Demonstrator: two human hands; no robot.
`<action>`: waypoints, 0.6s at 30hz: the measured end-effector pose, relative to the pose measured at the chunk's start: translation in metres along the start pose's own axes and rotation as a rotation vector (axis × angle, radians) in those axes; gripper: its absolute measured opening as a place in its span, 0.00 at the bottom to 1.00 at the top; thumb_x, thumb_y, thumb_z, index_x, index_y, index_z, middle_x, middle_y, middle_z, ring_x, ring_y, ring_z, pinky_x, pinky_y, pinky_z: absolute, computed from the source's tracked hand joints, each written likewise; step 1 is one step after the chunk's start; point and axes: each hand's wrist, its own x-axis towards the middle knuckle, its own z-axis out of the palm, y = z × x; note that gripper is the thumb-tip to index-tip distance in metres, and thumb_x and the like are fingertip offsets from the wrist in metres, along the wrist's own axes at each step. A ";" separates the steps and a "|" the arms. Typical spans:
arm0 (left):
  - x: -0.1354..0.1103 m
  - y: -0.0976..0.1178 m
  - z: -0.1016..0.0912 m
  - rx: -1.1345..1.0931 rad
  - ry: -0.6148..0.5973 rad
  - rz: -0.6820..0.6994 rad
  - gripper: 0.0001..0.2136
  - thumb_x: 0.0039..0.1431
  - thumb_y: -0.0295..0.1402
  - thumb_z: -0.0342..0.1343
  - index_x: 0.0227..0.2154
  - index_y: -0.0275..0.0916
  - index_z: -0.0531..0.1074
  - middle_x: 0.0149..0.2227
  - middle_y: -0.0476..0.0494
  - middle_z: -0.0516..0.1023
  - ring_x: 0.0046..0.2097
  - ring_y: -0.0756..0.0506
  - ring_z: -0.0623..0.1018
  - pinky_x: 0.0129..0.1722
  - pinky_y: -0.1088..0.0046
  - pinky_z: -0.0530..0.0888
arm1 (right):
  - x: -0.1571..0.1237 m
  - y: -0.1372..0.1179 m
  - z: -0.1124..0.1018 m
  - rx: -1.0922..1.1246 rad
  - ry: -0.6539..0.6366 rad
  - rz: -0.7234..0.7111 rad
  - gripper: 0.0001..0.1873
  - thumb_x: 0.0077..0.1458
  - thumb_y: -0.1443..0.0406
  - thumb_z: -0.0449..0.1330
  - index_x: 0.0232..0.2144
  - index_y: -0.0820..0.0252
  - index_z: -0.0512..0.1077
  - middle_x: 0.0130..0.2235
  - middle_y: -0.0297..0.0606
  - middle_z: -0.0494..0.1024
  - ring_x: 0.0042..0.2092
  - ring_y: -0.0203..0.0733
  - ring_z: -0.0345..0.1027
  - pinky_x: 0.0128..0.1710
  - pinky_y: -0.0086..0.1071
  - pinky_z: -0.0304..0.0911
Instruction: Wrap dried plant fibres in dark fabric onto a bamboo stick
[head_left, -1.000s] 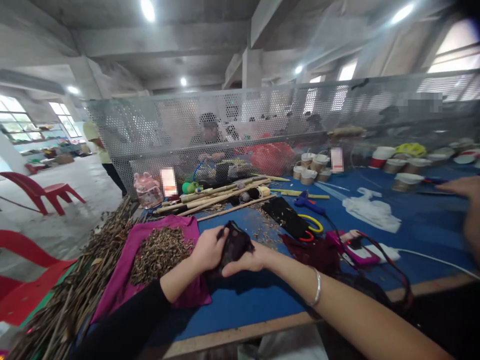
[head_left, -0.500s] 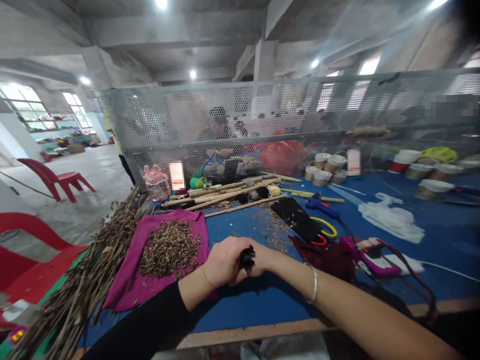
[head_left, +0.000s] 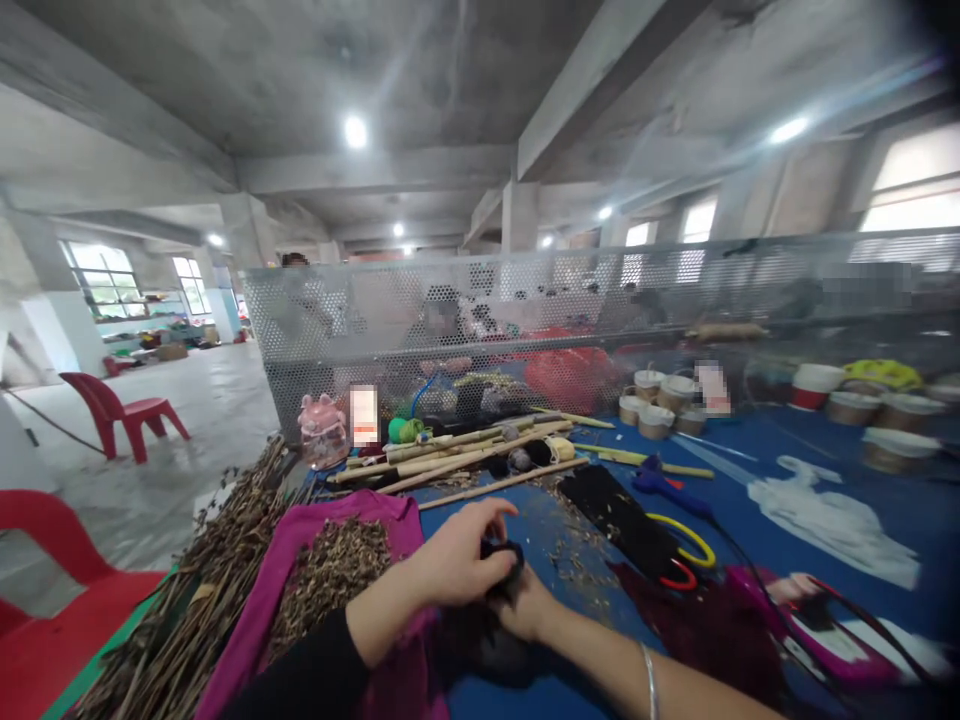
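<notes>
My left hand point(head_left: 469, 560) and my right hand point(head_left: 525, 602) meet over the near part of the blue table. Between them is a small black piece point(head_left: 491, 550), soft-looking and mostly hidden by the fingers, so its exact kind is unclear. My left thumb presses against it while the left index finger is lifted and bent. The right fingers curl around it from the other side. Left of the hands, a magenta cloth point(head_left: 397, 505) bears a heap of dried brown plant bits point(head_left: 330, 570).
Dry stalks point(head_left: 187, 600) lie along the left edge. Bamboo sticks point(head_left: 450, 455) and yarn balls point(head_left: 409, 431) lie ahead. Rightward are black fabric point(head_left: 611, 510), a yellow handle loop point(head_left: 697, 540), a blue glue gun point(head_left: 667, 482) and paper tubs point(head_left: 656, 420). A perforated metal screen point(head_left: 337, 330) stands behind.
The camera view has tilted up. My left index finger has lifted off the black piece, and the hands, closely clasped before, sit slightly more apart around it.
</notes>
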 end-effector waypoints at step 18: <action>-0.033 -0.050 0.072 -0.116 -0.081 -0.183 0.54 0.30 0.35 0.63 0.61 0.33 0.40 0.51 0.28 0.65 0.52 0.31 0.66 0.54 0.51 0.59 | -0.030 -0.023 0.013 0.052 0.202 0.050 0.14 0.56 0.57 0.48 0.24 0.56 0.65 0.30 0.38 0.71 0.34 0.42 0.65 0.38 0.36 0.62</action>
